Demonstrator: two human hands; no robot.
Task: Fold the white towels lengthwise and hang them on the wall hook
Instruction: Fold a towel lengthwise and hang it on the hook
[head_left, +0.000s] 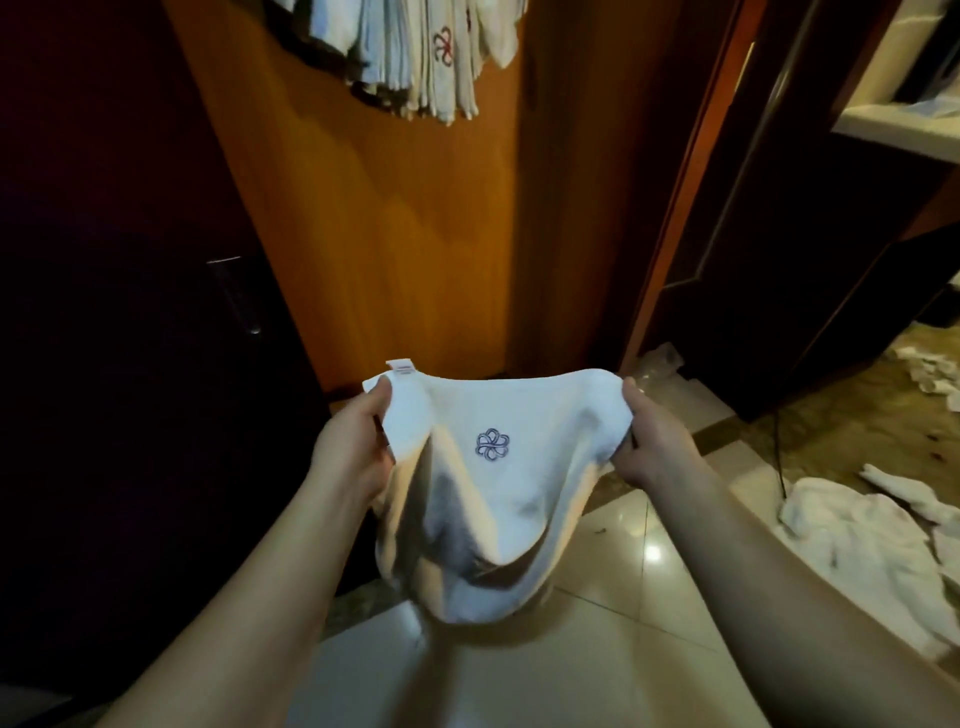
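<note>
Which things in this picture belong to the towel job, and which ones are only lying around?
Belong to the job:
- white towel, held by left hand and right hand
- hung towels on the wooden wall
- towel pile on the floor

Only lying around:
- dark door handle
- paper scraps
- clear plastic

head view | from the person's head | faces forward and down | close over hands, towel

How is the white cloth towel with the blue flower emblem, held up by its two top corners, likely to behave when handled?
Probably floppy: the white cloth towel sags in a deep pouch between the left hand and the right hand. Likely light, since pinched corners seem to carry it. It looks unlikely to slip or break, being soft fabric.
</note>
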